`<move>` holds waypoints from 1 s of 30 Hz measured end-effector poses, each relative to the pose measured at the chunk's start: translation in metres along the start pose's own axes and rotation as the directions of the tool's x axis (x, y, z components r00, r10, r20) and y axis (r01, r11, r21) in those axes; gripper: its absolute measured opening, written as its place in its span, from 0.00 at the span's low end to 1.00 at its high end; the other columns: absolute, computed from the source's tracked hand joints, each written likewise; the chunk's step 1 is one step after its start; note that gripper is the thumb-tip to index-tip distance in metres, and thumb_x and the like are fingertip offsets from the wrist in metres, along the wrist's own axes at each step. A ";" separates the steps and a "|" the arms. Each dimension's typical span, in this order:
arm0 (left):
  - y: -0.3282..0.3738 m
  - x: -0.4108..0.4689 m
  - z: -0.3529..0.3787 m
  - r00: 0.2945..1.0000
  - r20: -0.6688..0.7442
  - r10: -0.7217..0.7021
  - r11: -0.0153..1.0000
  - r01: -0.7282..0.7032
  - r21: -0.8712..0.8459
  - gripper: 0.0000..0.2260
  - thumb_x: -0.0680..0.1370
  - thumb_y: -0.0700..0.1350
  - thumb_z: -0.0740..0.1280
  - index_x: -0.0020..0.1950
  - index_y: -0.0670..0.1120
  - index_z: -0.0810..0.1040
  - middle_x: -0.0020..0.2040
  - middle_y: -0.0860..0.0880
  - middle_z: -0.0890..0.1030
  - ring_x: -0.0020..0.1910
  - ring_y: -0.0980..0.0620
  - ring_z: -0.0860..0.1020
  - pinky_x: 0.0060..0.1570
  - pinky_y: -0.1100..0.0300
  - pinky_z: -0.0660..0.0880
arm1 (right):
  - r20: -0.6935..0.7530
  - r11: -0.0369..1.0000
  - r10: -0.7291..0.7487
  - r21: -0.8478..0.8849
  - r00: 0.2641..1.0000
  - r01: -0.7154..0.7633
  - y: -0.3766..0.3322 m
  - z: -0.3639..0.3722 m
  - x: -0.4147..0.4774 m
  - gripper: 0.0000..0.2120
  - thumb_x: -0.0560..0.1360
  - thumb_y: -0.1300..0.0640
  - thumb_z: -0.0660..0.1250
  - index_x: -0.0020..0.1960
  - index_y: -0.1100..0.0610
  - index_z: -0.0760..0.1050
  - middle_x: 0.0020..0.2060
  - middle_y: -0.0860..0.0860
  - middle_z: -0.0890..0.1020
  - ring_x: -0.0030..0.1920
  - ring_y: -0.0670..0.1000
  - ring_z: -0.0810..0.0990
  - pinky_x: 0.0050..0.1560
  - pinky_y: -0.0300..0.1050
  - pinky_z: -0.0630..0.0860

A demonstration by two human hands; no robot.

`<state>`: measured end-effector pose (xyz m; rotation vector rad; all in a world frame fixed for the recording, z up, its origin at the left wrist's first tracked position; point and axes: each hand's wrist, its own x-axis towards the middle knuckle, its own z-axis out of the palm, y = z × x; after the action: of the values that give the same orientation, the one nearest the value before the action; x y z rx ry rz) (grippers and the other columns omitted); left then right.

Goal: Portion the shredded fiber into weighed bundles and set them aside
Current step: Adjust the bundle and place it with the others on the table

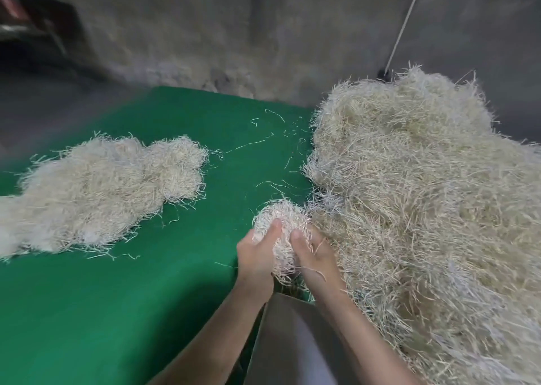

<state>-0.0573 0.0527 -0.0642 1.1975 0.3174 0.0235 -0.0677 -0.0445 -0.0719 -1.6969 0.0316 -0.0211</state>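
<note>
From the head view, a green table [123, 296] stands before a grey concrete wall [205, 33]. We clamp a fiber bundle [281, 223] between our left hand [257, 255] and right hand [314, 255], thumbs on top, just beside the big fiber heap [424, 194] on the right. The finished bundles [102, 188] lie well apart to the left, nearer our left hand.

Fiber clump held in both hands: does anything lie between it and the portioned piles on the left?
Nothing visible does. The left hand and right hand grip the fiber clump beside the big heap; the green cloth toward the portioned piles carries only a few loose strands.
</note>
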 end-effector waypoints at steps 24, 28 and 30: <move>-0.003 0.121 -0.171 0.965 -0.238 -0.114 0.947 0.033 -0.320 0.16 0.75 0.35 0.66 0.60 0.48 0.74 0.50 0.45 0.84 0.48 0.45 0.83 0.42 0.51 0.78 | 0.222 0.987 0.126 0.075 0.967 -0.145 0.035 0.195 0.093 0.18 0.71 0.68 0.70 0.60 0.60 0.74 0.50 0.56 0.82 0.50 0.56 0.82 0.46 0.44 0.79; 0.011 0.167 -0.203 0.952 -0.294 -0.081 0.951 -0.014 -0.309 0.14 0.76 0.36 0.66 0.59 0.48 0.72 0.52 0.46 0.83 0.44 0.52 0.83 0.40 0.60 0.79 | 0.296 0.962 0.214 0.101 0.931 -0.253 0.058 0.216 0.114 0.26 0.71 0.67 0.71 0.65 0.52 0.67 0.62 0.47 0.75 0.59 0.46 0.76 0.60 0.39 0.72; 0.023 0.193 -0.214 0.938 -0.339 -0.065 0.974 -0.015 -0.227 0.22 0.75 0.39 0.68 0.67 0.49 0.66 0.60 0.47 0.78 0.46 0.58 0.81 0.45 0.65 0.76 | 0.284 0.968 0.249 -0.064 0.926 -0.241 0.071 0.229 0.126 0.24 0.74 0.64 0.69 0.67 0.54 0.66 0.65 0.50 0.72 0.61 0.48 0.73 0.59 0.36 0.68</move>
<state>0.0755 0.2916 -0.1576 0.9583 0.6226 0.2447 0.0651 0.1697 -0.1723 -1.6980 0.0246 0.4183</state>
